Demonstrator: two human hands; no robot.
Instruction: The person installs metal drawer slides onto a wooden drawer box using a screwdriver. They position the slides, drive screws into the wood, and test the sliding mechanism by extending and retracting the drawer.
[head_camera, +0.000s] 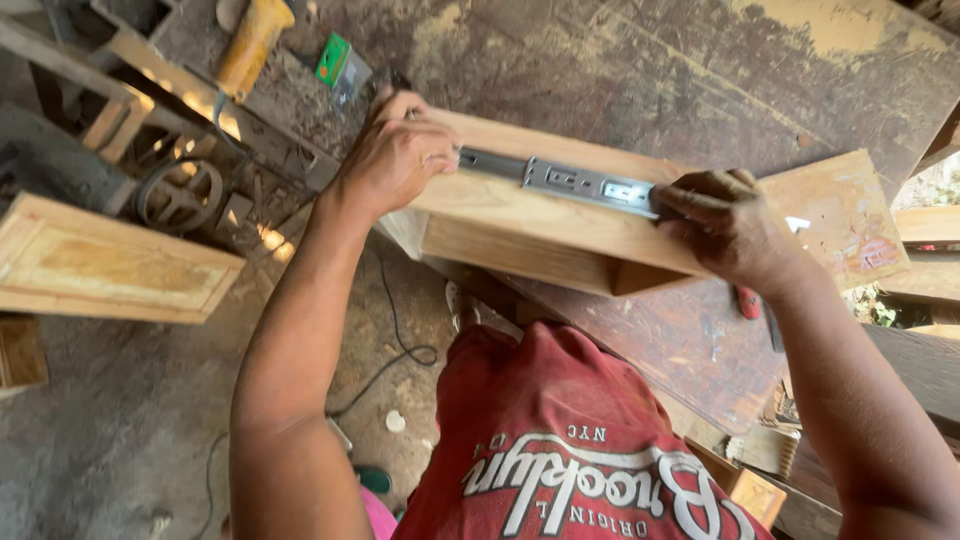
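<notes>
1. Dusty workshop all around, with a big dark wooden bench (640, 90) scratched and worn.
2. Left hand (395, 155) fingers are curled together, pressing on one end of a metal drawer slide (570, 183).
3. Right hand (725, 225) fingers pinch the other end of the slide.
4. That slide lies flat along the top of a wooden box (530, 230), near the bench's front edge.
5. I see no screws in it yet, so fixing looks left to do.
6. A yellow tool (252, 42) sits far off by the back left corner.

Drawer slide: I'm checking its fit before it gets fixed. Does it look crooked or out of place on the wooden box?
Nothing stands out: the metal drawer slide lies flat along the wooden box's side, parallel to its edges.
</notes>
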